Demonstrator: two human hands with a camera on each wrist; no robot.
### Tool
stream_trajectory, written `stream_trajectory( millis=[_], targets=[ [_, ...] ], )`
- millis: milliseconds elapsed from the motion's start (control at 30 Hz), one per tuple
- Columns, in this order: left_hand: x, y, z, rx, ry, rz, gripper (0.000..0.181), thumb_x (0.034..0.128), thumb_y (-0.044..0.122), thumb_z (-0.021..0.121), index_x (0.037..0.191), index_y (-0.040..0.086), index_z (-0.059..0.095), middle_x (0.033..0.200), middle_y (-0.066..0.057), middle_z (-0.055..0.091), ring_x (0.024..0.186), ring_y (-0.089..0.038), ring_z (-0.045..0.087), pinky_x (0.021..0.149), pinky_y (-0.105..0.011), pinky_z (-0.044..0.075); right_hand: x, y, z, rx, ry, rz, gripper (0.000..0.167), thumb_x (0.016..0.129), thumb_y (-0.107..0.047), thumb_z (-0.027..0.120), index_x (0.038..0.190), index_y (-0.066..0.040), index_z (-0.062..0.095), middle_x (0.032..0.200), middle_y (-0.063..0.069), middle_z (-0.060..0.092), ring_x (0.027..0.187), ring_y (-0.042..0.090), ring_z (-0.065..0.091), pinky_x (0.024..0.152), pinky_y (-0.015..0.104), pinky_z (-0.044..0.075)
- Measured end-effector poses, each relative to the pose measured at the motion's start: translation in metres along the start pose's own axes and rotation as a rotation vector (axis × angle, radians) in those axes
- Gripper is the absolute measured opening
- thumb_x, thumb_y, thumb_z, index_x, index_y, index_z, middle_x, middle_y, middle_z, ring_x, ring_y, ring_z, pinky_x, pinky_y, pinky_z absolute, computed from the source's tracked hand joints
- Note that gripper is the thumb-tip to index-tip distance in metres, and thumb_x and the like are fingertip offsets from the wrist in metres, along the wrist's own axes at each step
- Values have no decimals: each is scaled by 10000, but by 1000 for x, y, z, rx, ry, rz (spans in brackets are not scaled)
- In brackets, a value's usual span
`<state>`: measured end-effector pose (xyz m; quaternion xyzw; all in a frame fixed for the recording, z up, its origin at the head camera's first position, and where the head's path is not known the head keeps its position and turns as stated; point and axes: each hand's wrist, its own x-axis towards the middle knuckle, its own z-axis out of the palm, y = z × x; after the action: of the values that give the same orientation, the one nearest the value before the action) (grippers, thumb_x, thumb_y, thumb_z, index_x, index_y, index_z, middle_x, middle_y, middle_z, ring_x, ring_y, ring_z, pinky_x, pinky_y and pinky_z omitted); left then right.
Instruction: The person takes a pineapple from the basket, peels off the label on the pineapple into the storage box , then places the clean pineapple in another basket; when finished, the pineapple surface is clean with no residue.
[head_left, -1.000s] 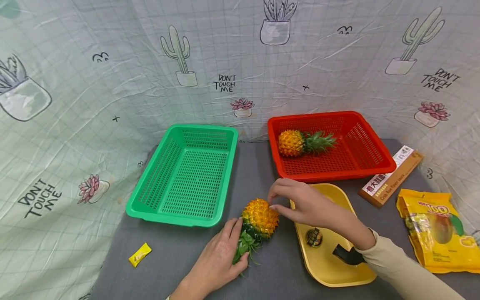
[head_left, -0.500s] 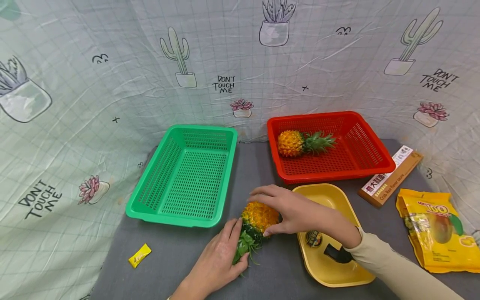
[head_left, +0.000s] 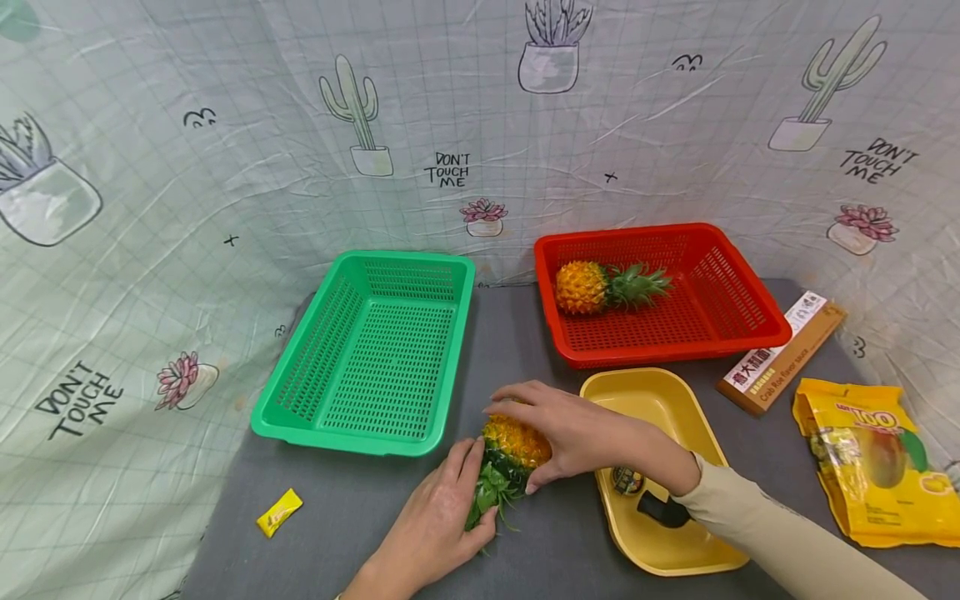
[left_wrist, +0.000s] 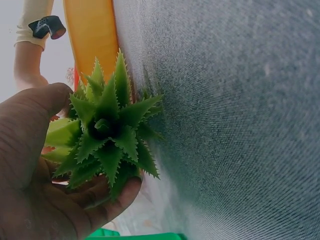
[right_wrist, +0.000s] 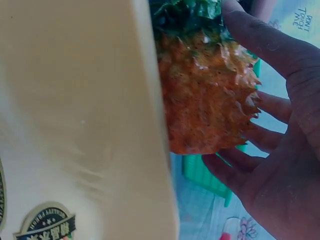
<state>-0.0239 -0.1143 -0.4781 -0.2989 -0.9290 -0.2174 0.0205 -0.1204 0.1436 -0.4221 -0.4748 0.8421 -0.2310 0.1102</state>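
Observation:
A small orange pineapple [head_left: 514,442] lies on the grey table with its green crown [head_left: 491,492] toward me. My left hand [head_left: 435,508] holds it by the leaves, which fill the middle of the left wrist view as a spiky rosette [left_wrist: 105,127], thumb on one side and fingers on the other. Over the fruit's body curves my right hand [head_left: 573,425], thumb near the base of the leaves and fingers on the far side. Seen from the right wrist, that hand [right_wrist: 280,130] cups the bumpy orange body [right_wrist: 202,95]. Part of the fruit is hidden under it.
A green basket [head_left: 442,383] stands left of the pineapple. Behind, a red basket [head_left: 675,354] contains another pineapple [head_left: 581,287]. The yellow tray [head_left: 660,550] sits under my right forearm. Farther right are a box [head_left: 783,354] and a yellow bag [head_left: 877,467]; a yellow packet [head_left: 280,512] lies left.
My right hand has moved left and down from the pineapple's right side, and its fingers now curve over the fruit. My left hand and the pineapple have stayed in place.

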Motion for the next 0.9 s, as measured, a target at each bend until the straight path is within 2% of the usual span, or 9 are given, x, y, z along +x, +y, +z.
stream_trajectory(
  millis=[200, 433, 900],
  targets=[
    [-1, 0, 0, -3, 0, -1, 795, 971, 360, 773, 1580, -2, 413, 1521, -209, 457, 1191, -278, 651, 931, -438, 570, 2, 4, 10, 2, -24, 12, 961, 769, -471, 961, 1550, -147, 504, 1555, 22, 451, 1374, 212, 450, 1114, 459, 434],
    [-1, 1, 0, 0, 1, -7, 798, 972, 361, 767, 1585, -4, 408, 1522, -213, 457, 1190, -282, 651, 931, -442, 569, 3, 8, 20, 24, -1, -6, 964, 734, -442, 991, 1518, -157, 508, 1501, -17, 433, 1328, 194, 444, 1090, 422, 450],
    [0, 0, 1, 4, 3, 7, 791, 961, 354, 780, 1567, -13, 430, 1487, -203, 478, 1138, -263, 665, 908, -421, 578, 5, 11, 25, 20, 29, -27, 882, 745, -312, 972, 1489, -152, 526, 1460, -17, 434, 1300, 186, 430, 1069, 397, 456]
  ],
)
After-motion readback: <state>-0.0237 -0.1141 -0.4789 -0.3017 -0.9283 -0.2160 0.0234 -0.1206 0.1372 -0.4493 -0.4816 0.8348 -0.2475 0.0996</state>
